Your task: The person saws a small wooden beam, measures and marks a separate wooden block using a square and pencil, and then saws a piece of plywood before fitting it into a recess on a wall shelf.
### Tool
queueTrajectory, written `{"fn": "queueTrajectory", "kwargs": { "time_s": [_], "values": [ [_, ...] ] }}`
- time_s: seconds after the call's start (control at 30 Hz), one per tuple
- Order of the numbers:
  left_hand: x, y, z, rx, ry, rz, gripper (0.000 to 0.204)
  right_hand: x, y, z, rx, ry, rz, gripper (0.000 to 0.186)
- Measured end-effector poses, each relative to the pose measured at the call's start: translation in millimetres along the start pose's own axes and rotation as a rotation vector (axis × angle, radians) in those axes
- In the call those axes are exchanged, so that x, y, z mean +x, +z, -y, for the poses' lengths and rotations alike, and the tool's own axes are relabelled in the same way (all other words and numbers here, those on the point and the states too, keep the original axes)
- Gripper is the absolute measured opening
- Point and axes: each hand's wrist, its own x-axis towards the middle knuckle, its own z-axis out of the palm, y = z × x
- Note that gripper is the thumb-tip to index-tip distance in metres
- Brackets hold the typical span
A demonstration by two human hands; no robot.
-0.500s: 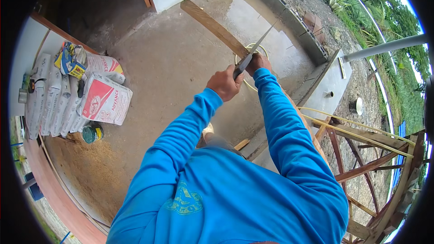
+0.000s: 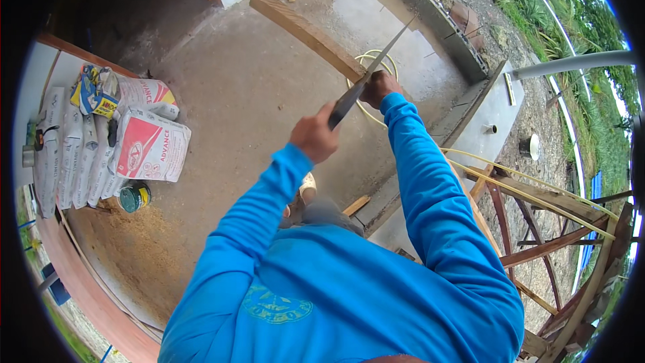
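Observation:
My left hand (image 2: 316,137) is closed around the handle of a handsaw (image 2: 351,97), its long blade slanting up and to the right. The blade crosses a wooden board (image 2: 306,32) close to its near end. My right hand (image 2: 381,89) is closed on the board just right of the blade; its fingers are partly hidden. From there the board reaches away to the upper left, above the concrete floor.
Stacked cement bags (image 2: 153,144) stand at the left beside a green can (image 2: 134,197) and sawdust (image 2: 138,249). A yellow hose (image 2: 392,67) lies coiled beyond my right hand. Concrete blocks (image 2: 440,30) edge the floor; wooden framing (image 2: 537,249) stands at the right.
My left hand has pulled the handsaw back toward my body, down and left. The right hand stays on the board, and the whole view has shifted slightly.

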Motion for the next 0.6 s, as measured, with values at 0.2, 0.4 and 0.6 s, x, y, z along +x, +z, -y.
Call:
{"fn": "queueTrajectory", "kwargs": {
  "time_s": [0.2,0.4,0.6],
  "values": [
    [-79.6,-35.6,4.7,-0.06,-0.034,0.088,0.036,13.3,-9.5,-30.8,0.029,0.039,-0.045,0.032],
    [-120.1,-59.6,7.4,-0.081,-0.002,0.056,0.041,-3.2,-13.2,-18.7,0.07,0.056,-0.016,0.033],
    [16.4,8.6,-13.0,0.069,-0.035,0.034,0.032,7.2,1.2,-2.6,0.107,-0.03,0.182,0.034]
  ]
}}
